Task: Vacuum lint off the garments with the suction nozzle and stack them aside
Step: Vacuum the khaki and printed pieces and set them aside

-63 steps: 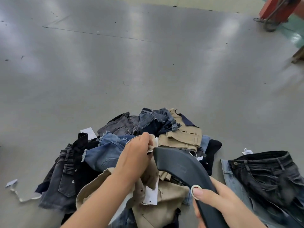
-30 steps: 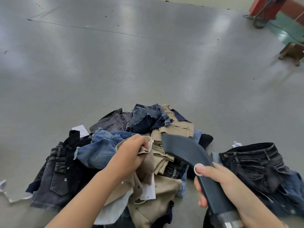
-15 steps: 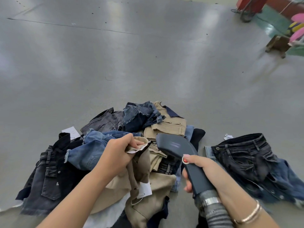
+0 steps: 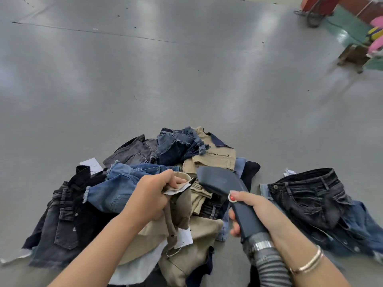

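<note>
My left hand [image 4: 152,198] is closed around a bunched fold of a beige cotton garment [image 4: 180,206], thumb pressed over its pale hem, lifting it above the pile. A white paper tag [image 4: 185,237] hangs from the cloth just below my fist. My right hand [image 4: 251,212] wraps the handle of a dark grey plastic suction nozzle [image 4: 222,183], thumb resting on a white ring-shaped button with a red centre. The nozzle's wide flat head sits just right of the gripped fold, close to it; I cannot tell whether the two touch. A ribbed grey hose [image 4: 269,266] with a metal collar runs from the handle toward me, and thin gold bangles [image 4: 308,264] circle my right wrist.

Beneath both hands lies a loose heap of denim and khaki garments [image 4: 176,150]: a mid-blue denim piece [image 4: 118,187] left of my fist, black and charcoal jeans [image 4: 62,220] at the near left, folded tan trousers [image 4: 215,160] on the far side. Well to the right, apart from the heap, a small stack topped by dark washed jeans [image 4: 306,195] lies flat. Everything rests on a shiny grey floor [image 4: 145,79]. At the far right corner stand a red metal frame [image 4: 317,7] and a blurred wooden stand [image 4: 352,56].
</note>
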Demonstrator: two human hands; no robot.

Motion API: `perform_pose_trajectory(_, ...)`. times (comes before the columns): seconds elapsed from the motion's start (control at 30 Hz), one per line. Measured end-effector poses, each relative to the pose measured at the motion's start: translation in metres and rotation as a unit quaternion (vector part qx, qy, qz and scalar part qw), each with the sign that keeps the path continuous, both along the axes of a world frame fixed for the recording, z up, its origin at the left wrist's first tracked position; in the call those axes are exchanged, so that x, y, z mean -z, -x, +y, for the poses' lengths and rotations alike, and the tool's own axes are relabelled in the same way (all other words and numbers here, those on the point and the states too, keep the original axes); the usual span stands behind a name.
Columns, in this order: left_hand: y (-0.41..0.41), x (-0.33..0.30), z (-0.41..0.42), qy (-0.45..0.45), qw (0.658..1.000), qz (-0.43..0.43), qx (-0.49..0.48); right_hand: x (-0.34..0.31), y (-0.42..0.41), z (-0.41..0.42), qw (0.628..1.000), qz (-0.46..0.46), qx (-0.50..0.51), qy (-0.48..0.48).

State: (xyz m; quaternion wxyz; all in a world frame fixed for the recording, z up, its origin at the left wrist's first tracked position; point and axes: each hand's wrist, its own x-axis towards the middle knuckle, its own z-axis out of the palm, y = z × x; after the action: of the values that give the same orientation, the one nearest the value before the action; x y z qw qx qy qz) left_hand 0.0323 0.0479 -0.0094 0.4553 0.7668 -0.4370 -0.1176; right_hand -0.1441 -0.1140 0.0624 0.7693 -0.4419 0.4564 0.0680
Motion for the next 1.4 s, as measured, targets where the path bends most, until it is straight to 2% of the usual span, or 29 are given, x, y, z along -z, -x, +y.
perform_pose_trajectory(0.07,-0.002,0.000,0.001,0.000,1.000,0.004,-0.003,-0.003,0.003,-0.003,1.000,-0.011,0.011,0.010)
perform_pose_trajectory(0.3,-0.002,-0.001,0.001,-0.005,1.000,-0.005,0.009,0.001,0.011,0.014,0.995,-0.041,-0.079,0.039)
perform_pose_trajectory(0.5,-0.003,0.000,0.002,-0.010,1.000,-0.011,0.018,0.001,0.001,0.000,0.999,-0.007,-0.021,0.039)
perform_pose_trajectory(0.6,-0.005,0.002,0.002,-0.014,1.000,-0.023,0.015,-0.001,0.008,0.001,0.998,-0.033,-0.044,0.041)
perform_pose_trajectory(0.73,-0.007,0.001,0.002,-0.021,0.996,-0.073,0.049,0.004,0.011,0.010,0.997,-0.025,-0.077,0.019)
perform_pose_trajectory(0.87,-0.007,-0.006,0.005,-0.026,0.985,-0.156,0.064,0.007,0.004,0.003,0.999,0.004,-0.047,0.022)
perform_pose_trajectory(1.07,-0.009,-0.010,0.005,-0.029,0.979,-0.191,0.058,0.007,0.016,0.006,0.997,-0.031,-0.066,0.004)
perform_pose_trajectory(1.2,-0.007,-0.012,0.004,-0.045,0.974,-0.210,0.075,0.011,0.009,0.013,0.997,-0.013,-0.076,-0.009)
perform_pose_trajectory(1.3,-0.005,-0.007,0.004,-0.031,0.984,-0.165,0.061,0.011,0.000,0.005,0.999,0.013,-0.040,-0.006)
perform_pose_trajectory(1.4,-0.006,-0.003,0.004,-0.026,0.996,-0.070,-0.038,0.008,-0.002,-0.003,1.000,0.008,-0.006,0.006)
